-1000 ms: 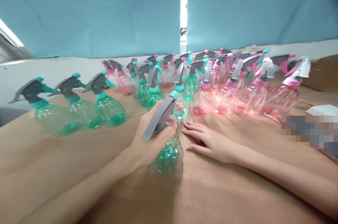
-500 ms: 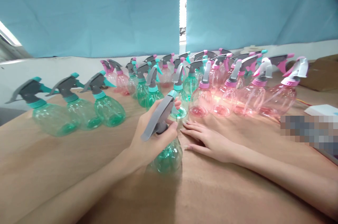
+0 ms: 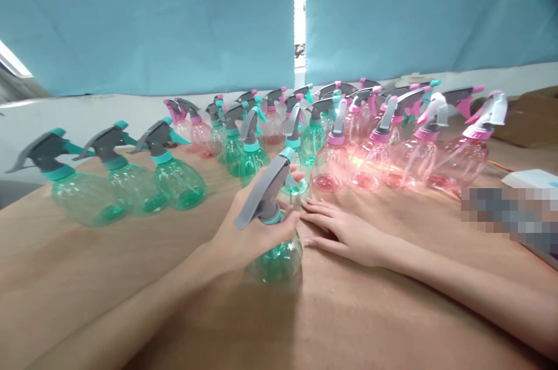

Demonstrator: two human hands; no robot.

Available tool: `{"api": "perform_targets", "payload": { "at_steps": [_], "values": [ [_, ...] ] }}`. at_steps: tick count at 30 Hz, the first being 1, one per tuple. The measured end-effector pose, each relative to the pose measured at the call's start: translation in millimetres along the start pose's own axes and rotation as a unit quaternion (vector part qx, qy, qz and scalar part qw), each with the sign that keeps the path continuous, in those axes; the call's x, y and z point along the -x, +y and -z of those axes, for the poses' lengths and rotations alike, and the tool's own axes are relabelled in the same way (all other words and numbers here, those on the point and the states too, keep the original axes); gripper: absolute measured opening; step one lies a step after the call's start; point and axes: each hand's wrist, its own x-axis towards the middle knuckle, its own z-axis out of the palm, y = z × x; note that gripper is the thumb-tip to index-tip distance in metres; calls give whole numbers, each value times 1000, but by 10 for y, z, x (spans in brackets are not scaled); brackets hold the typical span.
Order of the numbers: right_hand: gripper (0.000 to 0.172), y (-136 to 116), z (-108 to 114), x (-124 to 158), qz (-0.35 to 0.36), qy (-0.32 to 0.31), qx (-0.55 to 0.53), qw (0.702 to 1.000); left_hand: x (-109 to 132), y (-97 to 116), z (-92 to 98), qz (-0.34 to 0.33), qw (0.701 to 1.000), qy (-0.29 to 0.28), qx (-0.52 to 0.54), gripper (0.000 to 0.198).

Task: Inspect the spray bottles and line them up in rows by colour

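Note:
A green spray bottle (image 3: 276, 259) with a grey and teal spray head stands on the wooden table (image 3: 349, 323), near the middle of the view. Around its neck, just below the spray head, are the fingers and thumb of my left hand (image 3: 250, 227). My right hand (image 3: 346, 233) lies flat on the table to the right of that bottle, fingers spread and holding nothing. Just beyond the hands stand another green bottle (image 3: 296, 158) and a pink bottle (image 3: 328, 169).
Three green spray bottles (image 3: 181, 184) stand at the left. Several pink and green bottles (image 3: 410, 161) fill the back, up to the right. A white box (image 3: 529, 178) and a pixelated patch are at the right edge. Blue curtains (image 3: 152, 21) hang behind.
My left hand has slid slightly lower on the bottle, and the teal collar now shows under the spray head. My right hand stays in place.

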Motion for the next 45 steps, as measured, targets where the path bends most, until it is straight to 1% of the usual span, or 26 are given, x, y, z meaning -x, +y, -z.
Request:
{"api": "perform_targets", "payload": {
  "at_steps": [5,9,13,19,23,30,37,45],
  "values": [
    [59,17,-9,5,3,4,-4,1000,6,-25,-26,5,1000,1,0,44],
    [59,24,-14,2,0,0,3,1000,26,-44,-25,14,1000,-2,8,49],
    [60,23,-16,1,-1,-3,4,1000,52,-48,-26,21,1000,13,-3,50],
    [59,18,-22,3,2,8,-2,1000,35,-37,-38,13,1000,4,23,42],
    [59,15,-22,4,-3,6,2,1000,21,-19,-41,11,999,6,32,40],
    [62,13,-15,-1,-7,-7,10,1000,36,-12,-22,26,999,-14,28,49],
    [61,7,-8,-3,-6,-6,12,1000,16,-7,-16,10,1000,-14,25,52],
    [61,9,-22,0,-14,-6,2,1000,22,-14,-4,-9,1000,-6,23,46]
  ]
}}
